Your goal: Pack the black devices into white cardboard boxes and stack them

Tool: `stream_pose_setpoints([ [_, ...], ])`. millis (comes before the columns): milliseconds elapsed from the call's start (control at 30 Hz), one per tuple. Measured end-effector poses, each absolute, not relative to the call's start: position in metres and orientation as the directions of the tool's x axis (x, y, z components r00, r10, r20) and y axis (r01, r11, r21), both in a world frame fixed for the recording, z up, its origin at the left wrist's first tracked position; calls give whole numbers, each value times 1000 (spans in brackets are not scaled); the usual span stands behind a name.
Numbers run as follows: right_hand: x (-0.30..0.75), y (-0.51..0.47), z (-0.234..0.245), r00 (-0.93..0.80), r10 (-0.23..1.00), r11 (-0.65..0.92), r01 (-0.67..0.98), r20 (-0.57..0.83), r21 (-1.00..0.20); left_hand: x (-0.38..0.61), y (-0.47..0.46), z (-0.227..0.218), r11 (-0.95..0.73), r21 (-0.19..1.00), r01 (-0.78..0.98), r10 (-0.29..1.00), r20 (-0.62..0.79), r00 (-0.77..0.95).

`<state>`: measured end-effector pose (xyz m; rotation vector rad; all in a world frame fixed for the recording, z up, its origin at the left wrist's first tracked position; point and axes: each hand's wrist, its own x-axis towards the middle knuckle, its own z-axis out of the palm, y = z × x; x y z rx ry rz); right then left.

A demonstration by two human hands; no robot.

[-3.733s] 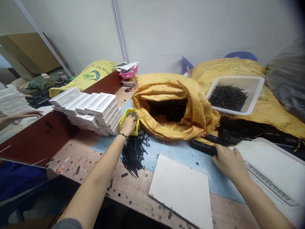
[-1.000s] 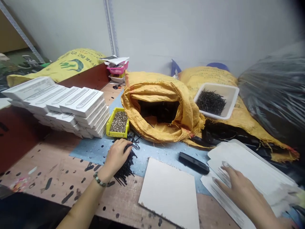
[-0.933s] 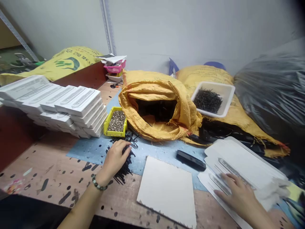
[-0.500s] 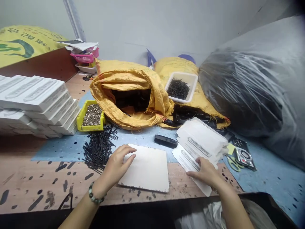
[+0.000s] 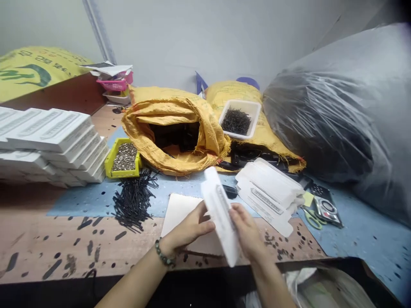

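- Stacked white boxes (image 5: 54, 137) at 9 o'clock
- Yellow bin (image 5: 108, 164) of small metal parts at 10 o'clock
- Loose black rods (image 5: 133, 201) at 9 o'clock
- Open yellow woven sack (image 5: 180, 107) at 12 o'clock
- White tray (image 5: 257, 107) of black nails at 1 o'clock
- Black plastic bag (image 5: 321, 124) at 2 o'clock
- Green-handled scissors (image 5: 311, 220) at 3 o'clock

Dark characters on yellow sack (image 5: 35, 72), too blurred to read

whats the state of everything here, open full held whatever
left hand: pressed against the carton, holding it
right hand: pressed against the carton's other face, holding it
white carton: up on edge, tilted, between both hands
yellow woven sack: mouth open, rim rolled back
white tray: holding black nails
yellow bin: full of small metal pieces
black plastic bag: bulging
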<state>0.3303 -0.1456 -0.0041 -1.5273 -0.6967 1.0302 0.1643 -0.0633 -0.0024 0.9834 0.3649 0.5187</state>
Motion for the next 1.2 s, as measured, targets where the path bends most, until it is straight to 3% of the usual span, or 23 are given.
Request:
stream_pose_setpoints([
  [67, 293, -127, -6, 341, 933, -99, -77, -120, -992, 167, -61, 0, 564, 744, -360, 591, -59, 804],
  [133, 275, -117, -4, 364, 931, 3, 92, 36, -996, 158, -54, 1, 580, 689, -434, 667, -96, 739],
  [200, 272, -110, 3, 443, 873, 88, 267, 203, -960, 142, -48, 4, 519, 744, -421, 730, -131, 670],
  [267, 273, -104, 12, 421, 865, 167, 273, 274, -947, 125, -43, 10, 371, 893, -254, 763, -138, 632],
  [333, 272, -98, 22, 251, 941, 209, 101, 228, -973, 113, -42, 19, 148, 989, 4, 777, -119, 618],
  [400, 266, -92, 28, 83, 982, 175, -86, 168, -981, 106, -43, 29, -41, 979, 200, 781, -94, 618],
  [500, 255, -84, 31, 46, 985, 171, -225, 164, -959, 104, -47, 40, -146, 952, 269, 786, -53, 616],
  [633, 247, -80, 27, 141, 966, 245, -219, 218, -945, 106, -49, 41, -212, 944, 251, 810, 26, 586],
  [800, 247, -82, 24, 110, 990, 104, -205, 83, -973, 110, -50, 25, -382, 791, 477, 878, 150, 454],
  [933, 251, -84, 28, 181, 977, 80, 167, 110, -983, 110, -48, 15, -544, 650, 530, 831, 330, 447],
  [1033, 259, -83, 30, 168, 980, 44, 328, 104, -944, 105, -44, 14, -575, 595, 562, 814, 350, 463],
  [1100, 263, -81, 29, 152, 987, 6, 291, 52, -957, 99, -40, 17, -572, 584, 576, 816, 334, 471],
  [1200, 264, -80, 23, 67, 998, -15, 5, -15, -1000, 92, -38, 21, -532, 632, 564, 836, 283, 471],
])
